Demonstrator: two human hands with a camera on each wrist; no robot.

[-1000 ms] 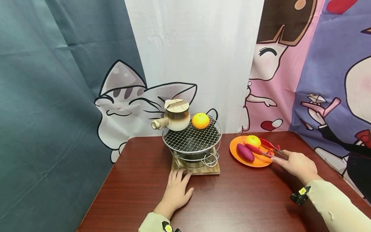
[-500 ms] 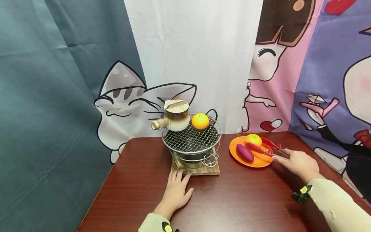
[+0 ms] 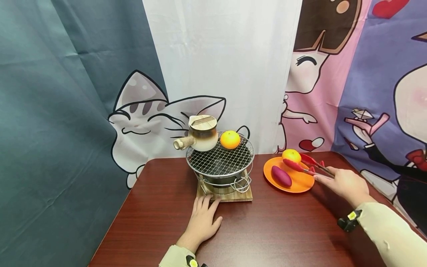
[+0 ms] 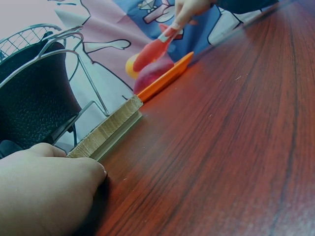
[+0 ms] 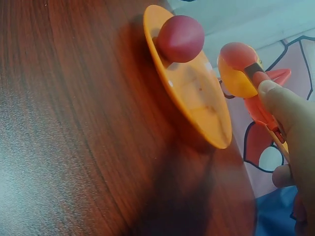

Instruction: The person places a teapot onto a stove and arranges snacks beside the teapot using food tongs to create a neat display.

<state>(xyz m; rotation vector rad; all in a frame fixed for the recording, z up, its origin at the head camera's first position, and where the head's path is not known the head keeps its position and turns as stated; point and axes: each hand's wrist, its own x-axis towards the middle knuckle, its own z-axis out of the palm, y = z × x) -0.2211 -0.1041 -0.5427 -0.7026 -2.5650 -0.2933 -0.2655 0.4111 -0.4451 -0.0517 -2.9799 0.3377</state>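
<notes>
My right hand (image 3: pixel 345 185) grips red-tipped tongs (image 3: pixel 295 165), whose tips pinch a tangerine (image 3: pixel 290 155). In the right wrist view the tangerine (image 5: pixel 234 78) is raised off the orange plate (image 5: pixel 214 130). A purple sweet potato (image 3: pixel 281 176) lies on that plate. My left hand (image 3: pixel 201 220), fingers extended, touches the front edge of the wooden base (image 3: pixel 238 196) under a round grill (image 3: pixel 220 161). On the mesh stand a lidded clay pot (image 3: pixel 204 139) with a side handle and another tangerine (image 3: pixel 230 139).
Everything stands on a reddish-brown table (image 3: pixel 260 233). A printed curtain (image 3: pixel 227 55) hangs right behind it. Wire loops (image 3: pixel 243 183) stick out at the grill's lower right. The plate sits right of the grill, near the table's far right corner.
My right hand and the tongs have risen slightly, lifting the tangerine up from the plate. The left hand has stayed at the wooden base.
</notes>
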